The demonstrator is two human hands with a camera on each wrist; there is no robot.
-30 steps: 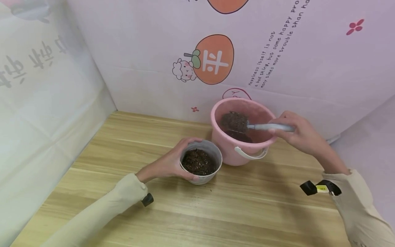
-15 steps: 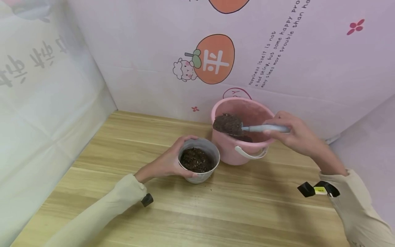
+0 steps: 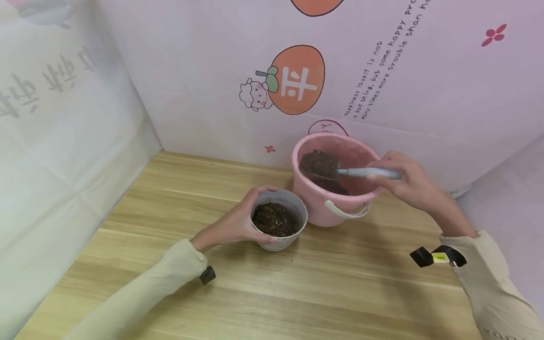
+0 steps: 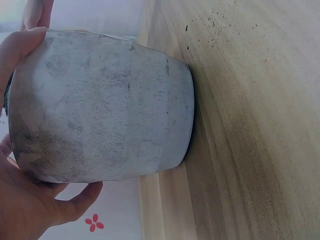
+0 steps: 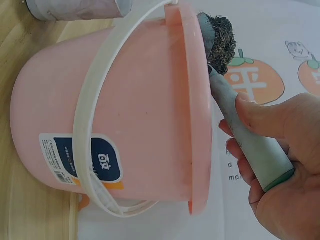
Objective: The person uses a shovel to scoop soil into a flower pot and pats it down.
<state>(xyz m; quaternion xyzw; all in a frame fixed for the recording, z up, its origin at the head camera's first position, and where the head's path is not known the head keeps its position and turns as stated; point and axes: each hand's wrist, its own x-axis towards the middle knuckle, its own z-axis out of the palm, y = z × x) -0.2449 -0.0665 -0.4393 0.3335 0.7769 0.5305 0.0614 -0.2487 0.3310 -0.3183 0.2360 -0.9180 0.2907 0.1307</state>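
Observation:
In the head view my left hand (image 3: 238, 223) grips a grey-white flowerpot (image 3: 293, 202) by its side, thumb in front and fingers behind. Dark soil (image 3: 275, 219) lies inside the pot, which appears to stand on the table. My right hand (image 3: 411, 183) holds a garden trowel (image 3: 356, 172) by its pale blue-grey handle. A heaped load of soil (image 3: 319, 163) covers the trowel's blade, over the mouth of a pink bucket (image 3: 314, 200). In the right wrist view the fingers wrap the trowel handle (image 5: 255, 137), and the heap shows above the bucket's rim.
More dark soil (image 3: 335, 187) sits in the bucket. Its white handle (image 3: 346, 215) hangs down in front. The wooden table (image 3: 297, 293) carries a few soil crumbs (image 4: 212, 30) near the pot. A printed wall covering (image 3: 204, 85) rises directly behind the bucket.
The loaded trowel went left toward the bucket's near-left rim, then back slightly right and up. The pot shifted slightly left, then right, beside the bucket. Both hands keep their holds.

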